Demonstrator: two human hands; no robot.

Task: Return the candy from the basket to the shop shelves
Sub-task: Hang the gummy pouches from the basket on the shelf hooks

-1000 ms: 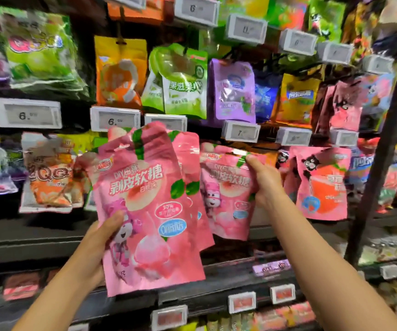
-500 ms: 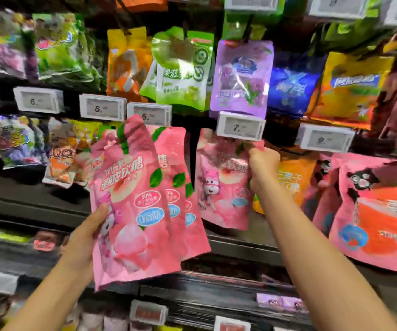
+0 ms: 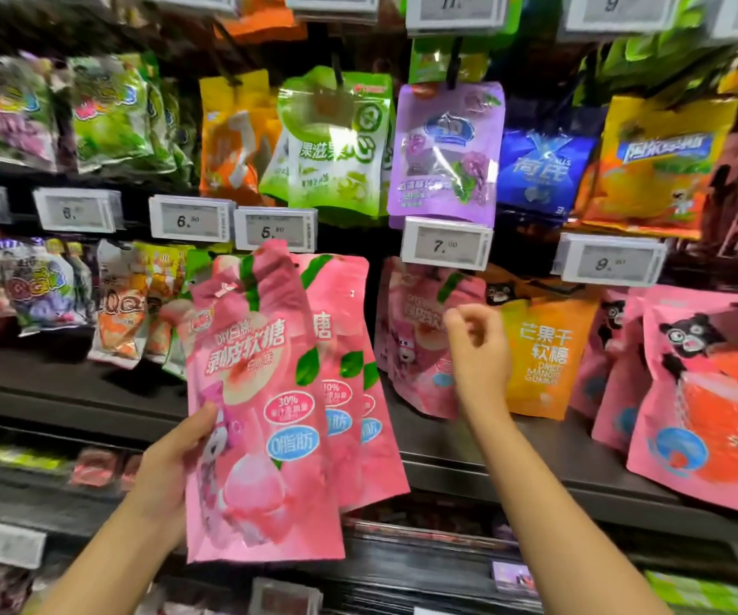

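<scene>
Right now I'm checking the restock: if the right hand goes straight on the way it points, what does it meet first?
Probably the hanging pink peach candy bag just beyond the right hand; depth is unclear.

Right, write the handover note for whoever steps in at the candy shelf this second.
Left hand: grip on a fanned stack of pink peach gummy bags, thumb across the front one, held up before the shelf.
Right hand: holds nothing, fingers loosely curled, just in front of the hung peach bag under the 7.00 price tag.
Done: that one bag hangs in its row, left of the orange mango gummy bag.
Left: hang the stack's bags on the same row, one at a time. The basket is out of view, so I cannot tell what else remains.
</scene>
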